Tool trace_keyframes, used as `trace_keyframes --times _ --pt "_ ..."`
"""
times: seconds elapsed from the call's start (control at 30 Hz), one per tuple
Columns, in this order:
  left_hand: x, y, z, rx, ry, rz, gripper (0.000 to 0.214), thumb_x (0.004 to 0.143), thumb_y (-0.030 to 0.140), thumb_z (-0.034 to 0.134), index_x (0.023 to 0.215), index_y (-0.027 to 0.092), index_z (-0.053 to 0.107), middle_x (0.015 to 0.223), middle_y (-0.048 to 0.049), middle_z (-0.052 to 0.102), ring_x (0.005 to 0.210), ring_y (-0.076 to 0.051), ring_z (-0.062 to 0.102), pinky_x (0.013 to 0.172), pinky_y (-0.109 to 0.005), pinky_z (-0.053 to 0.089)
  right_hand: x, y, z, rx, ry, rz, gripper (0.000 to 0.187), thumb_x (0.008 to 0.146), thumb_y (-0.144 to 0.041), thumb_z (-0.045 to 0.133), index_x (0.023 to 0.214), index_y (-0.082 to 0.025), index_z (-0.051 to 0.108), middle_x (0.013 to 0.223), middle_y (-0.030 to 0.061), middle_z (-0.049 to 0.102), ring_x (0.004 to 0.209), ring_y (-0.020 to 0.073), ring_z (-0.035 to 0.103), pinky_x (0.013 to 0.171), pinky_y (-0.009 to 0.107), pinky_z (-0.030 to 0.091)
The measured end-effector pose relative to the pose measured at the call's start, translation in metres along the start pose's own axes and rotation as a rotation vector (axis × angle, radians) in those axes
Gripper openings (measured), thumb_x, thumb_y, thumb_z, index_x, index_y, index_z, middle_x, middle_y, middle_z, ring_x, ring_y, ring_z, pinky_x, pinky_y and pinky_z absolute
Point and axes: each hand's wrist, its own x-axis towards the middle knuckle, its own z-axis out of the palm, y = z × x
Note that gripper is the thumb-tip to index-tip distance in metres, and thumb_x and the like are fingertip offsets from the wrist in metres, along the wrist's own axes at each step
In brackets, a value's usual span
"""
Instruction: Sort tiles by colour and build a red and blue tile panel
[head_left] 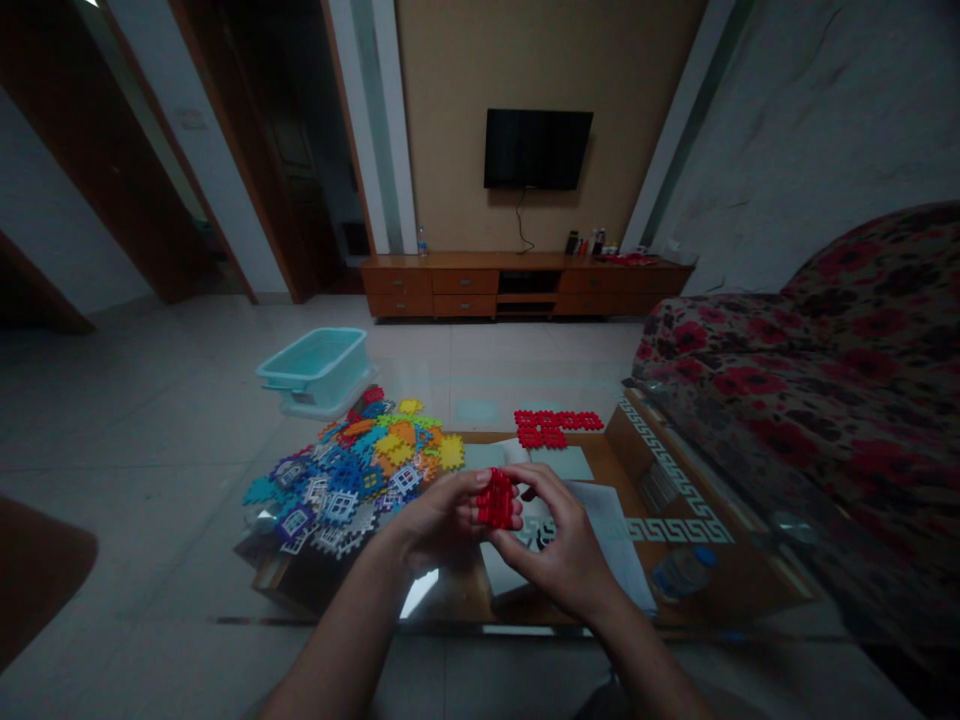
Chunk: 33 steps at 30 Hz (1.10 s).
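Over the glass table, my left hand (pixel 442 508) grips a red plastic building piece (pixel 496 498) with its thumb on top and its fingers beneath. My right hand (pixel 556 535) is closed at the piece's right side, fingertips touching its edge. Whether the red part is one piece or several stacked is hard to make out. Farther back on the glass lie several red interlocking pieces (pixel 555 425) laid in rows. A large heap of colourful interlocking pieces (pixel 367 465), some shaped like windows, spreads to the left of my hands.
A turquoise plastic bin (pixel 319 365) stands beyond the heap. Papers (pixel 611 530) and a water bottle (pixel 684 573) show at the right of the glass table (pixel 517 630). A flowered sofa (pixel 810 370) borders the right side. A wooden TV cabinet (pixel 465 285) is against the far wall.
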Motion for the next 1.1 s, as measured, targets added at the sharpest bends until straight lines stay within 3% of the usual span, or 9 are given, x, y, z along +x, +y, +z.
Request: trace_keyframes --times 0.5,0.87,1.1 --pt "-0.0022 0.0025 0.0038 -0.034 0.025 -0.096 0.046 0.075 0.049 0.073 0.100 0.011 0.070 0.086 -0.0109 0.075 0.086 -0.025 0.071 0.088 -0.037 0.049 0.0004 0.0014 -0.0028 -0.021 0.032 -0.062 0.046 0.068 -0.015 0.069 0.113 -0.024 0.063 0.107 0.0060 0.067 0.099 0.0250 0.063 0.084 0.040 0.053" --pt "-0.0022 0.0016 0.0005 -0.019 0.109 -0.085 0.033 0.069 0.041 0.078 0.084 0.013 0.068 0.070 -0.0047 0.072 0.070 -0.018 0.068 0.073 -0.029 0.048 -0.0003 -0.0020 -0.0043 -0.016 -0.003 -0.075 0.047 0.069 -0.017 0.072 0.115 -0.025 0.063 0.108 0.0059 0.068 0.100 0.0253 0.063 0.084 0.041 0.053" --pt "-0.0015 -0.0005 -0.0028 0.015 0.074 -0.047 0.032 0.072 0.039 0.076 0.084 0.012 0.067 0.070 -0.0061 0.072 0.068 -0.018 0.068 0.077 -0.030 0.048 -0.0001 -0.0033 -0.0049 -0.020 -0.002 -0.085 0.046 0.070 -0.019 0.071 0.114 -0.026 0.063 0.109 0.0054 0.068 0.101 0.0261 0.063 0.084 0.042 0.053"
